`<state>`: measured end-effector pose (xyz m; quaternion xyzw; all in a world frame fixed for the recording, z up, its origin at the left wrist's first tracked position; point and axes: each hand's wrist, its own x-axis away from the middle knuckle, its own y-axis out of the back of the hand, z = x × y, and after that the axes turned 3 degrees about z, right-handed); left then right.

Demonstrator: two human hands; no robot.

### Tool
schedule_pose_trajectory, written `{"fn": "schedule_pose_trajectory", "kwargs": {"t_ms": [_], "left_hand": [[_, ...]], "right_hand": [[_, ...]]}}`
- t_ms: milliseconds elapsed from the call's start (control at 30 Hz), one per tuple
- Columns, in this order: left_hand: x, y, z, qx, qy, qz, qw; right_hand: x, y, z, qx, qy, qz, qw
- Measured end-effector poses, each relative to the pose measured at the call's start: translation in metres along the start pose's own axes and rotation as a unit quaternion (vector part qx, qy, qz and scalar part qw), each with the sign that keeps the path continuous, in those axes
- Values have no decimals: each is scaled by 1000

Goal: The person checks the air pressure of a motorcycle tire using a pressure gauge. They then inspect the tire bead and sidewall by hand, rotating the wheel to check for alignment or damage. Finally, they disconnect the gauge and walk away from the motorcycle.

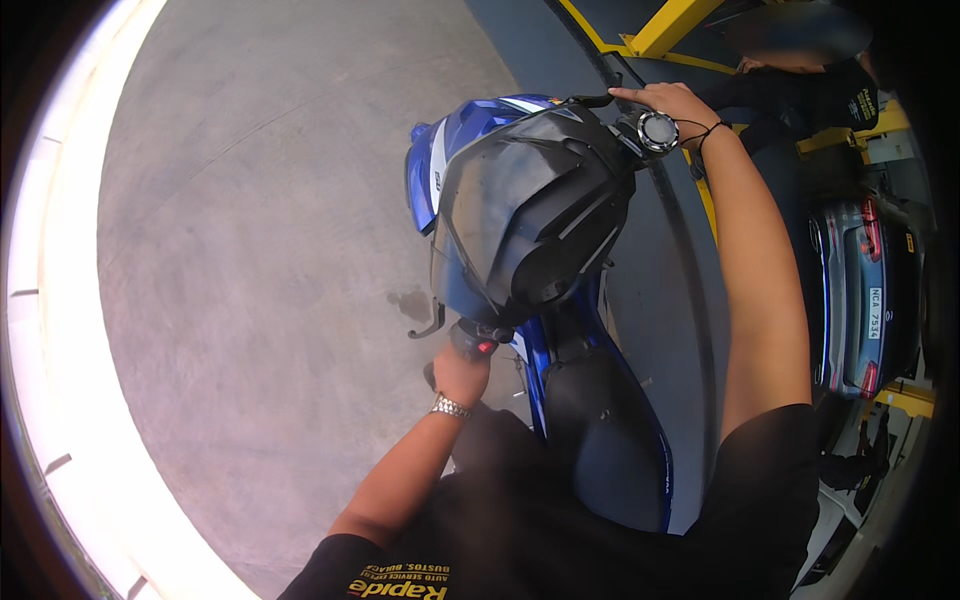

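A blue and black scooter (pixel 585 215) stands with its tinted windscreen (pixel 500 195) and dark front cowl in the middle of the view. My left hand (pixel 462 375) is wrapped round the left handlebar grip, close to a switch housing (pixel 478 342) with a red button. A hooked brake lever (pixel 430 322) sticks out beyond it. At the far right side, my right hand (pixel 675 103) is closed over the right handlebar, its index finger stretched along the other lever (pixel 592 101). Beside that hand is a round chrome-rimmed fitting (pixel 658 131). Both grips are mostly covered by my hands.
The long black seat (pixel 615 440) reaches back beside my body. Grey concrete floor (pixel 270 220) lies to the left. On the right are a yellow metal post (pixel 675 25), a parked dark car (pixel 860 300) and another person in black (pixel 815 95).
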<state>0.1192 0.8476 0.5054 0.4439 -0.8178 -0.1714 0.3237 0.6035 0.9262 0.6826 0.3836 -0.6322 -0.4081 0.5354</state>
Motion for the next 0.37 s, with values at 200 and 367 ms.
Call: {"fn": "schedule_pose_trajectory", "kwargs": {"t_ms": [200,367], "left_hand": [[8,-3,-36,60,29,7,998],[15,-46,-23,81,46,-58,994]], "right_hand": [[-64,42,7,60,71,0,996],[-100,39,31,107,112,40,987]]}}
